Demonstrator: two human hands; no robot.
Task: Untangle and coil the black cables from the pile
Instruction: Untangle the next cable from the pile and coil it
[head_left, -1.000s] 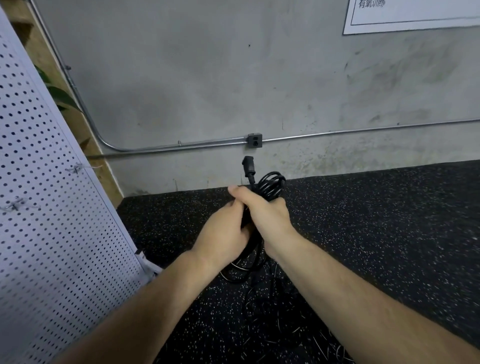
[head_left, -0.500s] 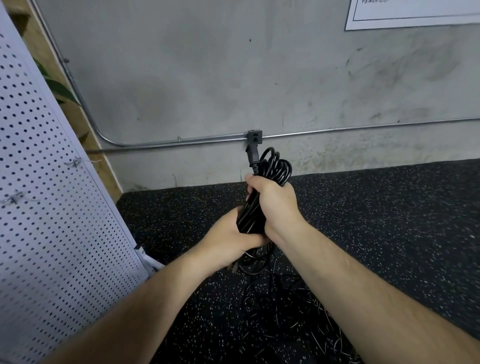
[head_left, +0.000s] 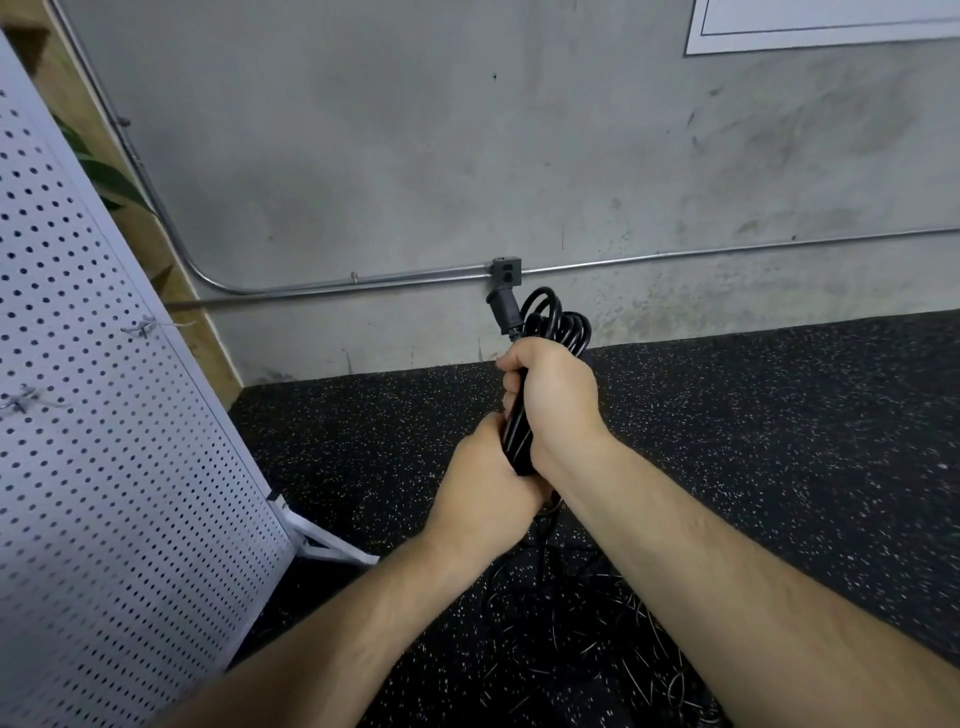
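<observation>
right hand (head_left: 558, 395) | grips coiled cable (head_left: 524, 415) (plug up) — left hand (head_left: 485, 493) below

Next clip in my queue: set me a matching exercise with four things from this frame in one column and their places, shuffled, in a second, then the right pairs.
Things:
1. coiled black cable
2. plug
3. white pegboard
4. cable pile

Places:
A. standing at the left edge of the view
B. lying on the floor below the forearms
C. gripped by the left hand and the right hand
D. sticking up above the right hand

Pairs: 1-C, 2-D, 3-A, 4-B
</observation>
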